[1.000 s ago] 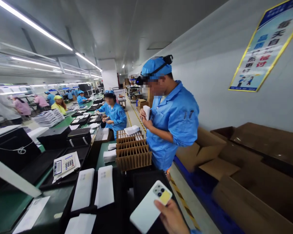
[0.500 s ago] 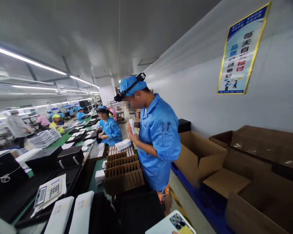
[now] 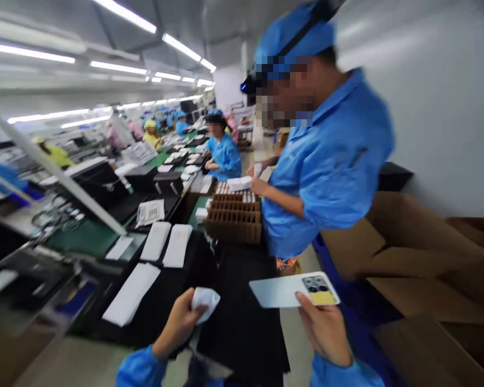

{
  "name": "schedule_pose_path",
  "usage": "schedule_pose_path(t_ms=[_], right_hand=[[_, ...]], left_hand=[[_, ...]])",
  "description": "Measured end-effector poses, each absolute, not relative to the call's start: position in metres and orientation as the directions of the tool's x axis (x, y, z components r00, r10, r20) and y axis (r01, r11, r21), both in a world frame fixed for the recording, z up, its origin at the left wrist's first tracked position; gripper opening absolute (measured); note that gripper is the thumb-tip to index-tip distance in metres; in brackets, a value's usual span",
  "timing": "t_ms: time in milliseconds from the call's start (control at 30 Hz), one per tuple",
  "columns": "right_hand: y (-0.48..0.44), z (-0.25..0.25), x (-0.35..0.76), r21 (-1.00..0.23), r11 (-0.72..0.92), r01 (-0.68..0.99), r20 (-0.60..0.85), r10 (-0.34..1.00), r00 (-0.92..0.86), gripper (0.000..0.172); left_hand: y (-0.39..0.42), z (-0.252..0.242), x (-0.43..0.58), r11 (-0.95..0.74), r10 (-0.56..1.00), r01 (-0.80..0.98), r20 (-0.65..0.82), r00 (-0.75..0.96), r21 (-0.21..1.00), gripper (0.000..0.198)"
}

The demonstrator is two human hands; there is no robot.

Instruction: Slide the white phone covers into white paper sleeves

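- A brown cardboard crate with slotted dividers point(image 3: 234, 217) stands at the centre of the frame. White flat pieces stand upright in its far rows and one white piece lies across the top. The blur hides what is in the nearer slots.
- Large open brown cardboard cartons point(image 3: 407, 242) sit along the right of the frame below the wall. I cannot see what is in them.
- The right hand point(image 3: 325, 328), at the lower right, holds a white smartphone with a grey camera block and a yellow sticker point(image 3: 292, 290). The phone is back up and roughly level, and the fingers are closed on its right end.
- The left hand point(image 3: 181, 322), lower centre, has its fingers pinched on a small crumpled white cloth point(image 3: 205, 297), just left of the phone and not touching it.
- Both hands hover over a black mat point(image 3: 237, 328) on the surface. Three white flat rectangles point(image 3: 177, 244) lie on the mat to the left.
- A co-worker in a blue coat and cap point(image 3: 331, 166) stands beside the crate, hands near its top.
- The long green surface point(image 3: 84, 236) runs toward the upper left, where other workers sit under ceiling strip lights point(image 3: 181, 47).
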State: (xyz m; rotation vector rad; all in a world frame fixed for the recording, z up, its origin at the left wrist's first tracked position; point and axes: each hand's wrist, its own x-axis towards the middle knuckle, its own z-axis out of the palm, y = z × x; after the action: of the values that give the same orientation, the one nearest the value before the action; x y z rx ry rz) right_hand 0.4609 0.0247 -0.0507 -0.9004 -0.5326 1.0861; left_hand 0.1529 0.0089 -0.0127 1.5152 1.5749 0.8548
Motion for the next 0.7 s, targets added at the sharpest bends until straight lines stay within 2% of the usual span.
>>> schedule_pose_path(t_ms=[67,133,267,433,567,700], right_hand=[[0.028,-0.035,0.459,-0.804,0.150,-0.576,-0.138,0.894,0.426,0.034],[0.031,-0.019,0.451,-0.798,0.150,-0.583,-0.151,0.887,0.436,0.034],[0.032,0.015,0.408,-0.812,0.140,-0.567,-0.054,0.949,0.312,0.030],[0.030,0.050,0.329,-0.838,0.145,-0.527,0.098,0.988,0.116,0.026],[0.029,0.069,0.269,-0.837,0.177,-0.518,0.166,0.984,0.068,0.026],[0.027,0.080,0.215,-0.867,0.173,-0.468,0.192,0.981,0.007,0.026]], left_hand=[[0.003,-0.012,0.147,0.109,0.994,0.467,-0.083,-0.076,0.878,0.043],[-0.002,-0.005,0.145,0.148,0.987,0.468,-0.103,-0.122,0.871,0.036],[-0.009,0.014,0.142,0.144,0.989,0.502,-0.106,-0.104,0.853,0.025],[-0.018,0.018,0.107,-0.001,0.999,0.561,-0.023,0.036,0.828,0.025],[-0.027,0.015,0.064,-0.108,0.991,0.562,0.045,0.124,0.820,0.019],[-0.032,0.013,0.022,-0.148,0.988,0.553,0.103,0.112,0.820,0.015]])
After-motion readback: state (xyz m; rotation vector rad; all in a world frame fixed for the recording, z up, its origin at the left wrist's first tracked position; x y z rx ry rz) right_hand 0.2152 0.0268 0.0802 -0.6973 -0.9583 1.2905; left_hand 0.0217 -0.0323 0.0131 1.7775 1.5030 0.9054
